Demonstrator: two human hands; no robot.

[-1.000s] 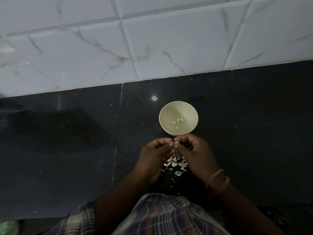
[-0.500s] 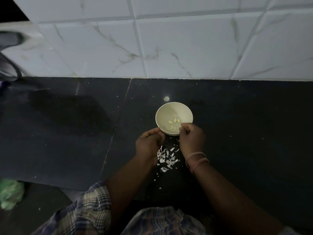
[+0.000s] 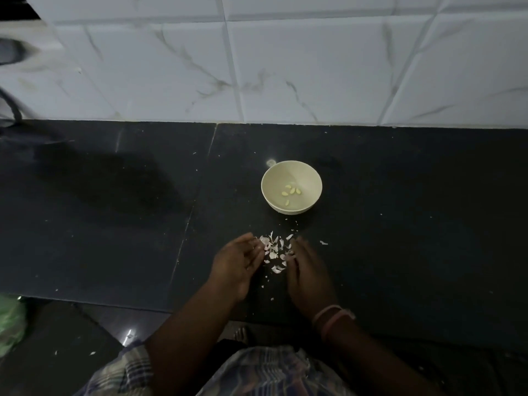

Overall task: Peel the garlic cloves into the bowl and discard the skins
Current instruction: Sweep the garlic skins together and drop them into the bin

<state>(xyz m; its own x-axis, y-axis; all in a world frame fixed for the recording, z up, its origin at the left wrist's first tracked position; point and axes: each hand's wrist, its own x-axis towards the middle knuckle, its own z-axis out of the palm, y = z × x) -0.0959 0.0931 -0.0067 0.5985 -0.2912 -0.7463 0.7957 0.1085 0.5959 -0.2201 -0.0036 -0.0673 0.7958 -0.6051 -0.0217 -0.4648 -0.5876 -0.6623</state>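
**Garlic skins penned between two hands, cloves already in the bowl**

The garlic skins (image 3: 273, 252) lie in a loose pale heap on the dark table (image 3: 400, 224), just below the middle of the frame, with both hands set down one on each side of them.

Going from the left: a green, crumpled thing (image 3: 10, 321) shows at the lower left edge, too blurred to name, down on the floor beyond the table's front edge. The left stretch of the table is bare apart from a few specks. Then comes the left hand (image 3: 238, 267), its fingers loosely curled and apart, holding nothing that can be seen, fingertips touching the heap's left edge. On the far side of the heap the right hand (image 3: 307, 274) lies flatter, fingers spread and empty, its inner edge against the skins; bangles (image 3: 331, 317) sit on that wrist. The hands face each other like two walls, which looks to me like the start of sweeping the skins together for throwing away.

Above the heap, well apart from it, stands the bowl (image 3: 291, 187), upright, with a handful of peeled cloves (image 3: 291, 192) on its bottom. It sits far enough up the frame to stay clear of a sweeping move.

Stray flakes lie outside the hands: one scrap (image 3: 323, 242) just right of the right hand, a few below the heap, others near the bowl's base. These would likely be missed by one gather. Nothing stands between the hands. No bin is in view. The tiled wall (image 3: 314, 67) fills the top of the frame.
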